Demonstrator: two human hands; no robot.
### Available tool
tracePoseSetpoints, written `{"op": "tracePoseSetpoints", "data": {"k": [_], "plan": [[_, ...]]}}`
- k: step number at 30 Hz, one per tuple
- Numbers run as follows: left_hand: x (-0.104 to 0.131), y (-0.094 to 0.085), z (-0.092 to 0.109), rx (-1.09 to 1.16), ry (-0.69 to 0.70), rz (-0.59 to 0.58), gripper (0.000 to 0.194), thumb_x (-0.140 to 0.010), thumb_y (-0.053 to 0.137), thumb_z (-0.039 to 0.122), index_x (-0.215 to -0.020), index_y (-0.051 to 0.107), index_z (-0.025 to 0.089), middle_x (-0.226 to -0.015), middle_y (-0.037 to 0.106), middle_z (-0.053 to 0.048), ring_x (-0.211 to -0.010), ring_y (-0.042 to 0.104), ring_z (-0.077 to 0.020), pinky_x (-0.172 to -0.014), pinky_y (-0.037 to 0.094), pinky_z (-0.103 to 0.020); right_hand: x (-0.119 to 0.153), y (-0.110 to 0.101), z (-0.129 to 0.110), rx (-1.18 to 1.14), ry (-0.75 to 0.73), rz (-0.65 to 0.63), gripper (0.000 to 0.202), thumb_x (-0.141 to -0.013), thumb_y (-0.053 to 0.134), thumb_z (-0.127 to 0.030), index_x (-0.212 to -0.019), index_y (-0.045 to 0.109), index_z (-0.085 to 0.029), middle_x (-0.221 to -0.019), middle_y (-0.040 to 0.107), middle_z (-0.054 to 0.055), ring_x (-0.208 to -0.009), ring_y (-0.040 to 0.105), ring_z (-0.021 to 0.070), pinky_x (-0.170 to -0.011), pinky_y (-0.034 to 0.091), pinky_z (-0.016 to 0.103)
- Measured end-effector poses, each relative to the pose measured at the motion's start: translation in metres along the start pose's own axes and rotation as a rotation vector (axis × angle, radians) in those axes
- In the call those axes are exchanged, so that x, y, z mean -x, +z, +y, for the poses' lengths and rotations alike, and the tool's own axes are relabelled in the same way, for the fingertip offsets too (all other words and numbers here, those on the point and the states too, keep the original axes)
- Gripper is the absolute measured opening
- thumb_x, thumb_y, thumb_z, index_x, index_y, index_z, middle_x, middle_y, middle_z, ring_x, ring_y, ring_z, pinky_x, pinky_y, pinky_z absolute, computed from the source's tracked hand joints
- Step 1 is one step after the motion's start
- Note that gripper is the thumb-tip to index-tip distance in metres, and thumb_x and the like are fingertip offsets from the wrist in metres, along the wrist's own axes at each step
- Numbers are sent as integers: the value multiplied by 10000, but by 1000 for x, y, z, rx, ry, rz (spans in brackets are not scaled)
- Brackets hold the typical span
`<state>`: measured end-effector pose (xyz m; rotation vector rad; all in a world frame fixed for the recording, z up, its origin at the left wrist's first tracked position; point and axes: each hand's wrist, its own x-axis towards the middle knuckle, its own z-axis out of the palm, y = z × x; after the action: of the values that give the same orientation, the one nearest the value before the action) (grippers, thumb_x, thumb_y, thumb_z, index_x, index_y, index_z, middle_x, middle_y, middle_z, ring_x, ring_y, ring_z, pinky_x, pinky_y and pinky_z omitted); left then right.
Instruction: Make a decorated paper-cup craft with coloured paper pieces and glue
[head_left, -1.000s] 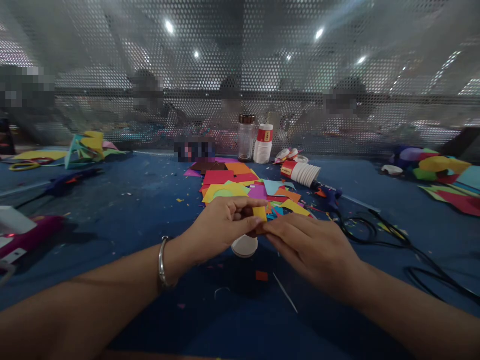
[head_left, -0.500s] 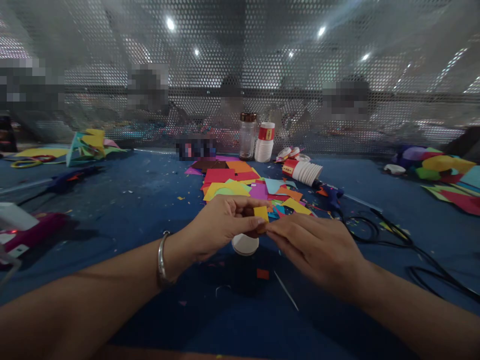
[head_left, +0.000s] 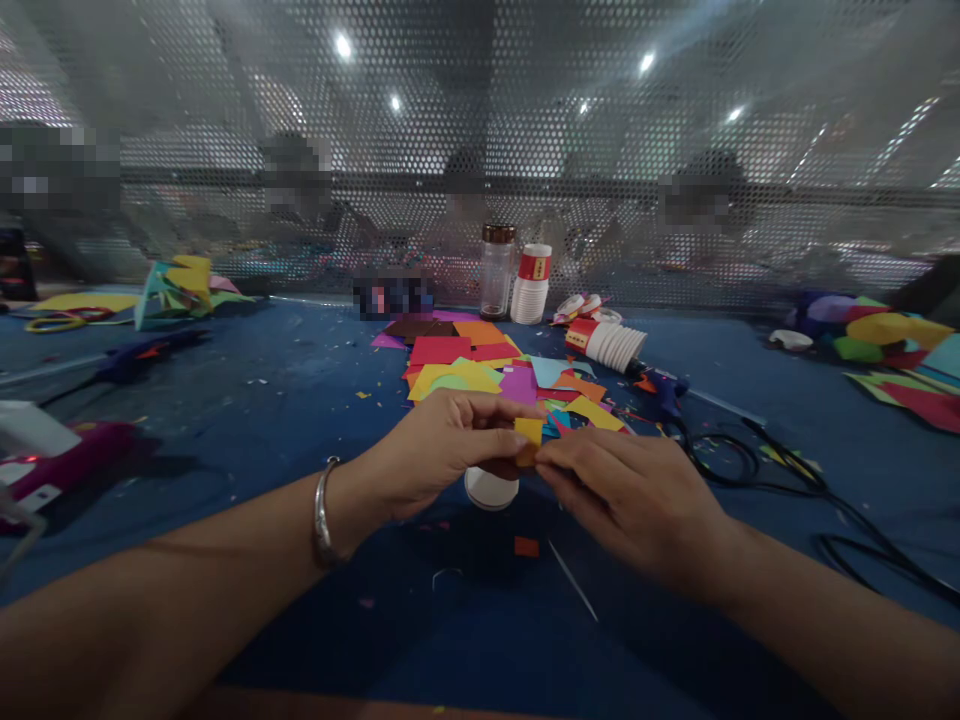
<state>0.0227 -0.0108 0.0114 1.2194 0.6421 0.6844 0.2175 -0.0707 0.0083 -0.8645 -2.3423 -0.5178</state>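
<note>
A small piece of yellow paper (head_left: 529,440) is pinched between the thumb and fingers of my left hand (head_left: 450,440), which has a silver bangle at its wrist. My right hand (head_left: 634,490) is closed at the paper's lower right corner, its thumb and fingertips pressed together there. Below the left fingers is a white round disc-like object (head_left: 491,490), partly covered by the hand. Nearer to me on the blue table lie a small orange-red paper piece (head_left: 526,547) and a thin white stick (head_left: 574,580).
Coloured paper sheets (head_left: 442,350) spread beyond my hands. Behind them stand a glass jar (head_left: 496,275) and stacked paper cups (head_left: 531,295); another cup stack (head_left: 611,342) lies sideways. A glue gun (head_left: 664,388) with a black cable (head_left: 780,480) is right, another glue gun (head_left: 150,355) left.
The yellow paper has turned slightly and shows a taller face between my fingers. Both hands stay close together in nearly the same place.
</note>
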Motion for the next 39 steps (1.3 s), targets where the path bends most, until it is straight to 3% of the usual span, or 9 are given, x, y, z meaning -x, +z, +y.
{"op": "tracePoseSetpoints", "data": {"k": [4, 13, 21, 29, 39], "plan": [[1, 0, 0, -83, 47, -2, 129, -748, 733, 134, -869, 778, 137, -709, 728, -13, -637, 638, -89, -668, 500, -217, 0, 1, 1, -97, 101, -35, 151, -966, 510, -167, -904, 645, -144, -771, 724, 36, -637, 661, 140, -582, 448, 256], [7, 12, 11, -157, 49, 53, 147, -750, 647, 56, -797, 758, 141, -696, 737, -4, -638, 672, -96, -651, 519, -206, -4, -2, -3, -266, 328, -50, 133, -905, 527, -159, -807, 615, -176, -632, 635, -23, -496, 530, 90, -499, 392, 212], [9, 9, -2, -257, 131, 0, 220, -751, 738, 191, -968, 747, 161, -909, 768, -54, -842, 711, -163, -745, 537, -251, -2, -2, -4, -274, 397, -69, 149, -903, 532, -189, -775, 604, -165, -627, 619, -17, -501, 508, 88, -494, 384, 212], [9, 16, 2, -331, 168, 70, 122, -737, 713, 146, -850, 756, 161, -794, 753, -21, -705, 668, -115, -653, 511, -205, -3, 0, -6, -318, 424, -50, 148, -897, 541, -182, -759, 593, -168, -605, 592, -30, -486, 480, 74, -479, 370, 195], [11, 15, 0, -403, 195, 91, 161, -751, 698, 222, -894, 747, 166, -793, 747, -41, -735, 690, -158, -654, 534, -248, -3, 0, -8, -354, 493, -29, 118, -885, 548, -214, -777, 587, -186, -594, 592, -36, -474, 501, 80, -462, 387, 200]]}}
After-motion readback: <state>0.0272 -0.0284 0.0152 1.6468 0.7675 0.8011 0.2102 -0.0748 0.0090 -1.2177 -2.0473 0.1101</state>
